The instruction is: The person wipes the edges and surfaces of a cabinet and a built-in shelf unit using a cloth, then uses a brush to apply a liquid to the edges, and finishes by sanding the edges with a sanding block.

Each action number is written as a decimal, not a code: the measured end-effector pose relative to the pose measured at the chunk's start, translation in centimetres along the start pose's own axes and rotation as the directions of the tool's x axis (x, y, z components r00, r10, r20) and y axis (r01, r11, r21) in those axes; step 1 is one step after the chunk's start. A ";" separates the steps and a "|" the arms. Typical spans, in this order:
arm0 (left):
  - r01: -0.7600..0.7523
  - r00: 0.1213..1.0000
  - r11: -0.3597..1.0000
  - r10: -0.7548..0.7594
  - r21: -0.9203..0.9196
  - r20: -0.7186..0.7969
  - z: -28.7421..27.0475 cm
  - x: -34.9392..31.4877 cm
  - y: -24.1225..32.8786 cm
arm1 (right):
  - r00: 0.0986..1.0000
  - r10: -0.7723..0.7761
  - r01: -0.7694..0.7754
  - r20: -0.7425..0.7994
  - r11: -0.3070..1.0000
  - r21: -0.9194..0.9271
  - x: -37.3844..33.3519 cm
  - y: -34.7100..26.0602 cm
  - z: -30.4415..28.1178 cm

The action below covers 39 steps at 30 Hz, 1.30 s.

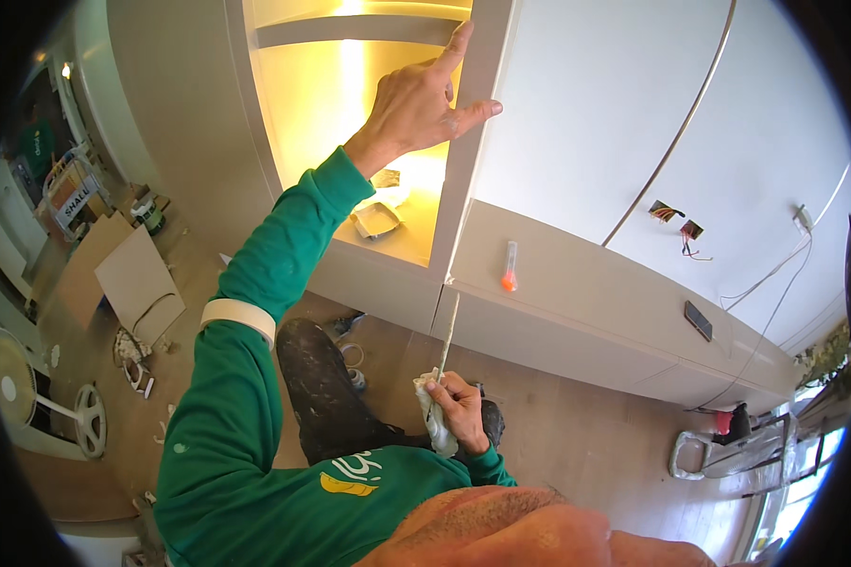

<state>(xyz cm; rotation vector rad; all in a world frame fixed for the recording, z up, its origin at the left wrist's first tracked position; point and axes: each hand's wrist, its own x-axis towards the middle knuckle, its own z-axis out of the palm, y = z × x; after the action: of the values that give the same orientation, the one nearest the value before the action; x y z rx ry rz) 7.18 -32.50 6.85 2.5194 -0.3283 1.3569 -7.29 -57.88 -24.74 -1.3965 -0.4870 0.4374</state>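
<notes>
My left hand (416, 106) is raised at the lit niche, its index finger and thumb stretched out against the upright beige panel (482, 113) and the other fingers curled; it holds nothing. Around my left sleeve sits a cream ring (240, 317), like a roll of tape. Low in front of me, my right hand (461, 413) is closed on a crumpled white cloth (432, 416). From the same grip a thin pale strip (450, 333) sticks up toward the panel's lower end; whether it is stiff or soft I cannot tell.
On the long beige ledge lie a clear tube with an orange end (510, 268) and a dark phone (698, 320). Loose wires (692, 238) hang from wall openings. A shallow tray (377, 220) sits in the niche. Boards (140, 283) and a fan (11, 386) stand left.
</notes>
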 end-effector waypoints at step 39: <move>0.653 0.725 -0.129 -0.180 -0.746 0.665 5.5 -33.1 0.5 | 0.988 -0.143 0.157 0.065 0.924 -0.350 4.8 -6.3 4.9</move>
<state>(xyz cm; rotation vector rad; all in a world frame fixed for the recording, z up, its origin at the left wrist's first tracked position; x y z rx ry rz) -6.46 -32.39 -23.77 1.2485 -0.2719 0.0566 -6.11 -51.98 -17.62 -1.6853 -0.7264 0.2587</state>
